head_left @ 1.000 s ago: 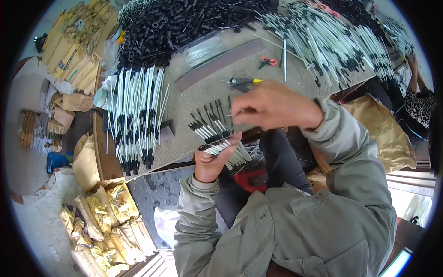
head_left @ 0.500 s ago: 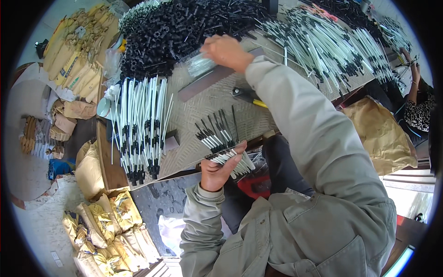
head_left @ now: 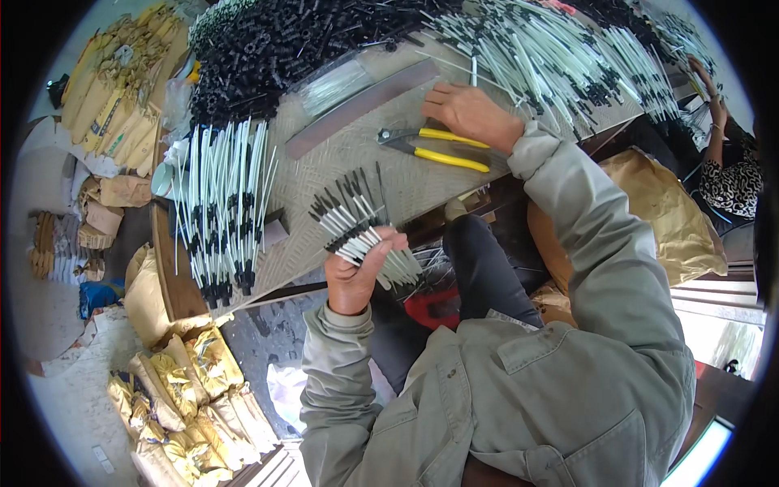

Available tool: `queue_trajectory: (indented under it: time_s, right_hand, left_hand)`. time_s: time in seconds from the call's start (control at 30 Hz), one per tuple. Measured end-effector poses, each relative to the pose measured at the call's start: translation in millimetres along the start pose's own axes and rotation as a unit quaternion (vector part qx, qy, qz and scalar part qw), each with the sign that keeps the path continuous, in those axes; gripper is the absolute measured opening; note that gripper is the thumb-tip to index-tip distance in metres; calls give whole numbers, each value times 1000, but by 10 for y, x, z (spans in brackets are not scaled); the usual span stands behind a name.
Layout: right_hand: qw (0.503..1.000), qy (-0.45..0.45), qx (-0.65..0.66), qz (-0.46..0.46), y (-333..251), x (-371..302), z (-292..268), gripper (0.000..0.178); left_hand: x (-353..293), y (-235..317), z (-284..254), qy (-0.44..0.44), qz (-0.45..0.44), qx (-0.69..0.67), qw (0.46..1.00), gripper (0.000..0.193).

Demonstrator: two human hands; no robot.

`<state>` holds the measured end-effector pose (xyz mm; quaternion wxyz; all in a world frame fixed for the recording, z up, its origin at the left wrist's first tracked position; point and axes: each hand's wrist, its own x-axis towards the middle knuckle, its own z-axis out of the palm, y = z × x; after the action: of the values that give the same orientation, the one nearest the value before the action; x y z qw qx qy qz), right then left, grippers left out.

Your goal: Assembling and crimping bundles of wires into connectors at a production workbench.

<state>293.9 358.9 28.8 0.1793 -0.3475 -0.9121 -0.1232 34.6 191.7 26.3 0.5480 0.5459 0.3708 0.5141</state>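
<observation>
While L hand (head_left: 357, 280) grips its lower part at the table's near edge, the bundle (head_left: 350, 235) of white sticks w/ black tips fans up & away; clock centre = bundle. Tabletop (head_left: 324, 166), light brown w/ raised pattern, spreads out toward 12 o'c. Sheaf (head_left: 227, 203) of similar sticks lies at 9, well apart from bundle. Cutters (head_left: 430, 155) w/ yellow handles spread lie at 1, in the way btwn bundle & R hand (head_left: 475, 114). At 12: long dark bar (head_left: 361, 111), & just behind it a clear bag (head_left: 337, 86) of thin strips. Big pile of black plastic pcs (head_left: 300, 49) at 11–12; heap of loose sticks (head_left: 544, 65) at 1–2, beyond R hand.

Farther out: co-worker's arm (head_left: 716, 122) approx 2–3, brown paper sack (head_left: 661, 215) at 3, yellow & brown packets (head_left: 187, 398) at 7–8, stacked paper packs (head_left: 122, 93) at 10.

Hands: L closed round bundle, thumb across front. R is palm down over tabletop, fingers bent; can't tell if anything's held under them.
</observation>
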Motion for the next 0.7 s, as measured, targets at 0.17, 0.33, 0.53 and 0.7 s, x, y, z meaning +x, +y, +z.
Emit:
queue_trajectory:
  time_s: [0.17,0.33,0.53,0.7]
  right_hand:
    - [990,76,-107,-53,39,34,-64,16]
    - [881,101,429,170,-472,78,-567,11]
    - [892,127,435,6,-1039,144,-792,9]
    - [919,123,373,-1,-1078,127,-772,11]
  left_hand:
    - [-18,-80,8,-2,2,-31,1000,29]
    - [-29,-171,8,6,31,-18,999,46]
    - [-10,-173,58,-1,119,-7,993,79]
    - [-17,-161,48,-7,99,-1,995,85]
